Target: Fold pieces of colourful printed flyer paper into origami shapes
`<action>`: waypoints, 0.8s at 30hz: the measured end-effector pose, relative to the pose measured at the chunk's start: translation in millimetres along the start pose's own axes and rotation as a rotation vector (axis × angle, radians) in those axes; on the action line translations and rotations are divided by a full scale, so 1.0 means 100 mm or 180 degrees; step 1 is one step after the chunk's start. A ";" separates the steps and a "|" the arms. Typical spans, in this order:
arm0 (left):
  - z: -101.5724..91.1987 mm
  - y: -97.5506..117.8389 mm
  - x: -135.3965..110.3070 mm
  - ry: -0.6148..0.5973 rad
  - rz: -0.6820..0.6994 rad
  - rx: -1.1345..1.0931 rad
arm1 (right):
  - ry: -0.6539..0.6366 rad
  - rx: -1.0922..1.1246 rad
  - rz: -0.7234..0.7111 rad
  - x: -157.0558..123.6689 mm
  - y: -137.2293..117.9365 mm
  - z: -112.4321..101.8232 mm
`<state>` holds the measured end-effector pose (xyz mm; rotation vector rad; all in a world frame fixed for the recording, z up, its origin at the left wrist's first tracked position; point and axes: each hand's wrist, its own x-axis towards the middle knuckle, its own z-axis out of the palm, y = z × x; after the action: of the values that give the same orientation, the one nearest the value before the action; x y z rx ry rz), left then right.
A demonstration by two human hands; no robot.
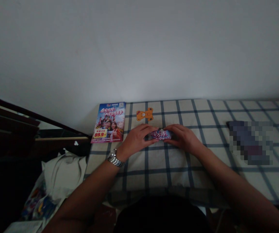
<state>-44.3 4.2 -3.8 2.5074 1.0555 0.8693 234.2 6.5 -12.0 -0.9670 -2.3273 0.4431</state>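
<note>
A small folded leaflet, printed in pink, white and blue, is held low over the checked cloth. My left hand, with a metal watch on the wrist, pinches its left end between thumb and fingers. At the other end, my right hand grips it the same way. Fingertips cover both ends of the paper. Left of my hands lies a flat stack of leaflets with similar printing. An orange bear-shaped cutout or print is just beyond my left hand.
White cloth with blue checks covers the surface up to the pale wall. A dark, pixelated flat object lies at the right. Below the left edge are white bags and a dark wooden frame.
</note>
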 end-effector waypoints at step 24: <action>0.04 0.01 0.03 -0.0109 -0.0069 -0.0085 | -0.0030 0.0081 0.0090 0.00 0.00 0.03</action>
<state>-39.8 5.0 -5.1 2.4753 1.0511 0.8262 232.5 6.6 -14.4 -0.9888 -2.3133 0.4886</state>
